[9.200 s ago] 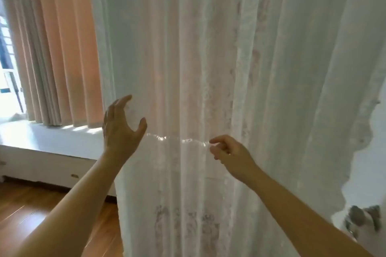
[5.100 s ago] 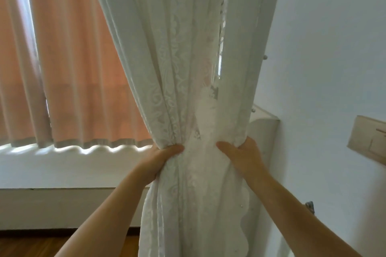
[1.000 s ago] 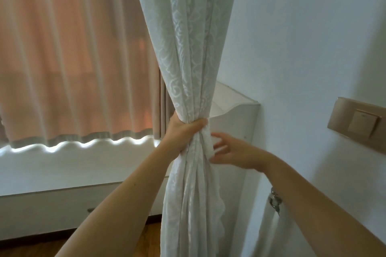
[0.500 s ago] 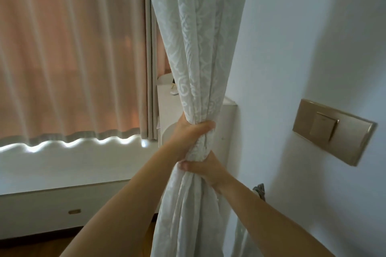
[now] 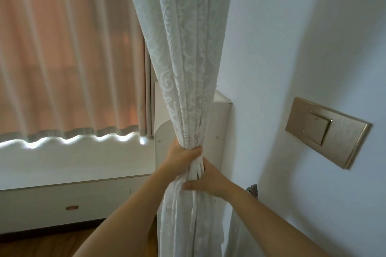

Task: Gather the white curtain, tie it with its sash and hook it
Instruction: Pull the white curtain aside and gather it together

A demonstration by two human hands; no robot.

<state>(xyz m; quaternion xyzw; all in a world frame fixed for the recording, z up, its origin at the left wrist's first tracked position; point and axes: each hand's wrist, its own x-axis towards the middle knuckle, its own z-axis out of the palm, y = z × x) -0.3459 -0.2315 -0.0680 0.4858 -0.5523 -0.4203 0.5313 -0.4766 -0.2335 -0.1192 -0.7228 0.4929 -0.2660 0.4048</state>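
The left hand (image 5: pixel 181 155) grips the gathered white lace curtain (image 5: pixel 186 64) at its waist. The right hand (image 5: pixel 208 179) clasps the bunch just below, touching the left.

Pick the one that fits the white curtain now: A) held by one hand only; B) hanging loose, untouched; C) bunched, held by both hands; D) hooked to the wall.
C: the left hand grips the gathered white curtain, the right hand grips it just below.

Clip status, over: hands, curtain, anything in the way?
Left hand grips the gathered white lace curtain. Right hand grips it just below. No sash seen tied; metal wall hook partly behind right wrist. Nothing in the way.
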